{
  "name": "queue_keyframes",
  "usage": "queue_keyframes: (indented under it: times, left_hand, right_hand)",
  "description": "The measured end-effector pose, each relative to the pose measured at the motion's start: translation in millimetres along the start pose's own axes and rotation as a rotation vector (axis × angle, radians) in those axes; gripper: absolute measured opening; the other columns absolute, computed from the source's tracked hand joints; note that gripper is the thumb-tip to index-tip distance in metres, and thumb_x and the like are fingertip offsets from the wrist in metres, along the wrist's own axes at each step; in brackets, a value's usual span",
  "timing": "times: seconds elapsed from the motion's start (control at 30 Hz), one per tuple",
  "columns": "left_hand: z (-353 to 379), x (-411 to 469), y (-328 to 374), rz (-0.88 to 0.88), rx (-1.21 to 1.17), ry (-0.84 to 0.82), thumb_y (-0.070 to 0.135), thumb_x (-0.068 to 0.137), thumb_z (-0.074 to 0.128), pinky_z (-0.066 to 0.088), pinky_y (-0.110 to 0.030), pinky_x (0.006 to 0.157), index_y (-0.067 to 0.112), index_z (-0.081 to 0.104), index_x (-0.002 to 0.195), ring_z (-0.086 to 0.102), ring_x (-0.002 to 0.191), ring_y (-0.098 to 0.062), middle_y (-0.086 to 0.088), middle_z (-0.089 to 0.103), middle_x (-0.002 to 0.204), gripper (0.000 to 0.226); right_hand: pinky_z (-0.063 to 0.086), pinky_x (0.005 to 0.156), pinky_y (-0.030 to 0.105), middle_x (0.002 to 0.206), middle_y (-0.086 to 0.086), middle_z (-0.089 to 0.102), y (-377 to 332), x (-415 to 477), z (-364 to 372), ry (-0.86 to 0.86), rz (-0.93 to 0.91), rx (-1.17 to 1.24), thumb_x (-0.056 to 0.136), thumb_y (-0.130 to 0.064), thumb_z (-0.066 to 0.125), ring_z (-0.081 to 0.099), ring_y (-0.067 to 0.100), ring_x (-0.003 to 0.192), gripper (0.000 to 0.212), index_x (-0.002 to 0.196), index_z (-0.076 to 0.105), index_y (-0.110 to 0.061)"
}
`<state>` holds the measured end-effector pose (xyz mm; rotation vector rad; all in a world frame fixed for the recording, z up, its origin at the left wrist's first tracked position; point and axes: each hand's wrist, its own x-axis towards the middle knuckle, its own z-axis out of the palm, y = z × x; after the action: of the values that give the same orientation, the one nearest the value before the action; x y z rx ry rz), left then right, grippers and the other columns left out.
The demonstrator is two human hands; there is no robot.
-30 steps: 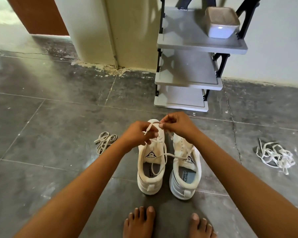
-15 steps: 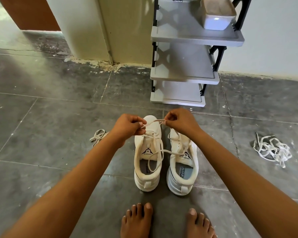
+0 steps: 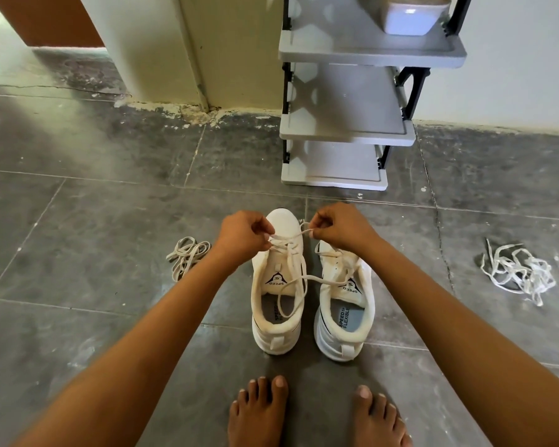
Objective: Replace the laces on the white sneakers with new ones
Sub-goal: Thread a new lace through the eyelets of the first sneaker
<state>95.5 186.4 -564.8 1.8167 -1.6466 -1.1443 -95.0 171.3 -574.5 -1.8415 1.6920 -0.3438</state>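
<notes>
Cream lace (image 3: 286, 244) (ends loose), white sneaker (image 3: 271, 333).

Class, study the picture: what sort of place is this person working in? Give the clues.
Probably a home entryway or hallway: a grey tiered shoe rack against the wall, a dark tiled floor, and bare feet by the white sneakers.

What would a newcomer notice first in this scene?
The left hand and right hand pinch a lace above the left sneaker, beside the right sneaker, at centre floor. A small lace bundle lies on the tiles to the left, a bigger lace tangle to the right.
</notes>
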Motion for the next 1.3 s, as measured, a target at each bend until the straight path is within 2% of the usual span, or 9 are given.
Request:
queue_keyframes:
  times: [0.07, 0.13, 0.37, 0.5, 0.6, 0.73, 0.87, 1.07, 1.3]
  left_hand:
    - [1.5, 0.0, 2.0, 0.057, 0.035, 0.037, -0.003, 0.081, 0.067, 0.055, -0.028, 0.076, 0.012, 0.064, 0.079, 0.064, 0.069, -0.014, -0.006, 0.067, 0.076, 0.015]
    - [2.6, 1.3, 3.1, 0.073, 0.006, 0.058, -0.001, 0.078, 0.071, 0.055, -0.029, 0.077, 0.015, 0.061, 0.077, 0.066, 0.072, -0.015, -0.006, 0.069, 0.076, 0.018]
    - [6.5, 3.8, -14.7, -0.001, -0.134, 0.082, 0.008, 0.078, 0.074, 0.057, -0.033, 0.072, 0.011, 0.057, 0.084, 0.067, 0.075, -0.024, -0.011, 0.068, 0.081, 0.018]
    - [13.4, 5.0, -30.4, -0.093, 0.276, -0.068, 0.038, 0.077, 0.074, 0.053, -0.04, 0.085, 0.011, 0.061, 0.104, 0.063, 0.093, -0.025, -0.008, 0.066, 0.1, 0.04]
    - [21.5, 3.1, -35.4, -0.076, 0.416, -0.117, 0.025, 0.082, 0.07, 0.051, -0.035, 0.087, 0.01, 0.066, 0.111, 0.062, 0.1, -0.024, -0.009, 0.067, 0.108, 0.033]
    - [17.6, 7.5, -45.4, -0.268, -0.036, -0.062, -0.008, 0.082, 0.054, 0.054, -0.04, 0.079, -0.001, 0.07, 0.097, 0.062, 0.083, -0.028, -0.018, 0.066, 0.089, 0.023]
    - [13.2, 9.8, -52.8, -0.441, -0.34, -0.176, -0.014, 0.086, 0.049, 0.052, -0.03, 0.067, 0.005, 0.064, 0.089, 0.057, 0.069, -0.02, -0.011, 0.06, 0.079, 0.024]
    - [15.0, 12.4, -58.7, -0.455, -0.423, -0.194, -0.013, 0.087, 0.049, 0.052, -0.031, 0.071, 0.008, 0.063, 0.082, 0.058, 0.07, -0.018, -0.01, 0.061, 0.078, 0.026]
    - [16.4, 11.3, -58.7, -0.433, -0.414, -0.175, -0.011, 0.088, 0.05, 0.052, -0.031, 0.073, 0.001, 0.064, 0.104, 0.058, 0.072, -0.018, -0.01, 0.062, 0.08, 0.025]
  right_hand:
    - [0.043, 0.084, 0.021, 0.115, 0.005, 0.065, -5.3, -0.6, 4.8, -0.109, -0.036, 0.101, 0.08, -0.015, 0.072, 0.06, 0.012, 0.1, 0.038, 0.117, 0.063, -0.013]
    - [0.044, 0.091, 0.022, 0.118, 0.006, 0.064, -13.5, -2.2, 13.2, -0.172, -0.056, 0.28, 0.081, -0.014, 0.072, 0.059, 0.014, 0.107, 0.045, 0.124, 0.059, -0.011]
    - [0.049, 0.077, 0.027, 0.089, 0.007, 0.072, -14.0, -1.9, 44.8, 0.035, -0.015, 0.319, 0.085, -0.015, 0.068, 0.061, 0.009, 0.074, 0.011, 0.092, 0.073, -0.009]
    - [0.048, 0.074, 0.028, 0.086, 0.01, 0.07, -9.2, -0.7, 60.4, 0.083, 0.016, 0.197, 0.083, -0.013, 0.063, 0.063, 0.02, 0.079, 0.011, 0.086, 0.07, -0.005]
    - [0.047, 0.076, 0.029, 0.085, 0.011, 0.071, -10.2, -1.0, 68.6, 0.053, -0.006, 0.193, 0.082, -0.01, 0.063, 0.063, 0.02, 0.08, 0.012, 0.088, 0.072, -0.004]
    - [0.045, 0.073, 0.027, 0.086, 0.008, 0.071, -12.0, 1.6, 77.7, 0.051, -0.031, 0.162, 0.081, -0.014, 0.067, 0.057, 0.012, 0.075, 0.012, 0.089, 0.074, -0.008]
    - [0.05, 0.077, 0.033, 0.089, 0.008, 0.071, -16.1, 2.9, 87.4, 0.073, -0.011, 0.043, 0.085, -0.018, 0.062, 0.063, 0.022, 0.085, 0.015, 0.091, 0.073, -0.01]
    - [0.047, 0.069, 0.032, 0.086, 0.007, 0.07, -22.2, 5.1, 91.6, 0.098, 0.027, -0.076, 0.087, -0.023, 0.055, 0.062, 0.026, 0.085, 0.02, 0.09, 0.071, -0.011]
    - [0.038, 0.061, 0.027, 0.086, 0.006, 0.068, -25.3, 4.2, 97.7, 0.117, -0.019, -0.172, 0.089, -0.028, 0.05, 0.061, 0.027, 0.083, 0.022, 0.086, 0.068, -0.015]
